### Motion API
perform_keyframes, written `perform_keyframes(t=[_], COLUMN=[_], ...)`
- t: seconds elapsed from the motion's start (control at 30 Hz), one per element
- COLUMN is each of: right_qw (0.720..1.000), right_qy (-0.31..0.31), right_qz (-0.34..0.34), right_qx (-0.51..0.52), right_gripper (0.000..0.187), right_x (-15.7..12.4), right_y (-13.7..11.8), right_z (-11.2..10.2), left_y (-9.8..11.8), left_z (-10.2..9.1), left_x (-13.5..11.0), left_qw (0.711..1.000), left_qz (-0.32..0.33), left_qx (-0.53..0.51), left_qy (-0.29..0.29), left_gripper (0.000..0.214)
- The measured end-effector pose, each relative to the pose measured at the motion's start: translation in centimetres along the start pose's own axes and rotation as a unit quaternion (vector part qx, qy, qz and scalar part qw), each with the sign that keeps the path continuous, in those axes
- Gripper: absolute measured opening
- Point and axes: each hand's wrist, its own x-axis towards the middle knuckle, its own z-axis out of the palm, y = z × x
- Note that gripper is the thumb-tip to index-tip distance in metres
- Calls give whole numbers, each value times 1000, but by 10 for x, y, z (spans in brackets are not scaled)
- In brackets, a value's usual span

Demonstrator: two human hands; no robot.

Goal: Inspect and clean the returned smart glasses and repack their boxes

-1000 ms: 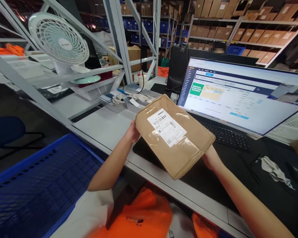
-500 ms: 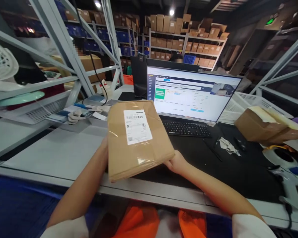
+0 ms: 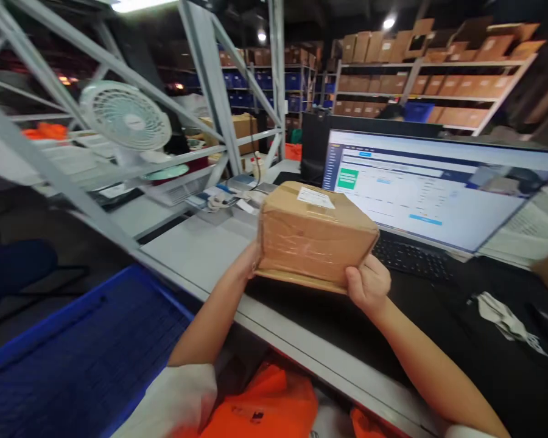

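A taped cardboard box (image 3: 313, 246) is held up over the front of the desk, its near side facing me. On its top lies a white shipping label (image 3: 316, 198), seen at a slant. My left hand (image 3: 252, 260) grips the box's left side, its fingers mostly hidden behind the cardboard. At the near right corner my right hand (image 3: 369, 283) is closed on the box, with the thumb on the near face. Behind the box stand a lit monitor (image 3: 393, 182) and a black keyboard (image 3: 415, 258).
A large blue bin (image 3: 86, 353) sits low on the left, below the desk edge. A metal frame post (image 3: 210, 79) rises behind the desk, near a white fan (image 3: 126, 115). A crumpled pale cloth (image 3: 502, 313) lies on the black mat at right.
My view has swung left, bringing the blue bin and the fan further into sight. The box has tipped so its near side shows more and its label less. Both hands still hold it.
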Motion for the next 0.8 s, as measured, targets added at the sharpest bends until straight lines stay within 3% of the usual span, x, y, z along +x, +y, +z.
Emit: perform_keyframes(t=[0.13, 0.2, 0.37, 0.47, 0.63, 0.7, 0.8], right_qw=[999, 998, 989, 985, 990, 992, 990], right_qy=[-7, -22, -56, -66, -84, -92, -138], right_qz=[-29, -55, -128, -149, -88, -65, -28], right_qx=[25, 36, 58, 61, 65, 60, 14], right_gripper=[39, 37, 38, 31, 16, 14, 5], right_x=[-3, -3, 9, 27, 46, 32, -17], right_y=[3, 3, 4, -1, -13, -9, 9], right_z=[14, 20, 25, 21, 1, -8, -19], left_y=[-13, -26, -57, -59, -30, -9, 29], left_z=[-4, -1, 7, 9, 11, 13, 21], left_x=[-38, -47, -49, -47, -36, -26, -9], left_qw=[998, 997, 977, 965, 957, 956, 957], left_qz=[-29, -7, 60, 78, 41, 45, 89], left_qx=[-47, -81, -178, -211, -218, -215, -216], left_qy=[-6, 1, 100, 134, 184, 193, 172], left_gripper=[59, 66, 60, 52, 44, 43, 43])
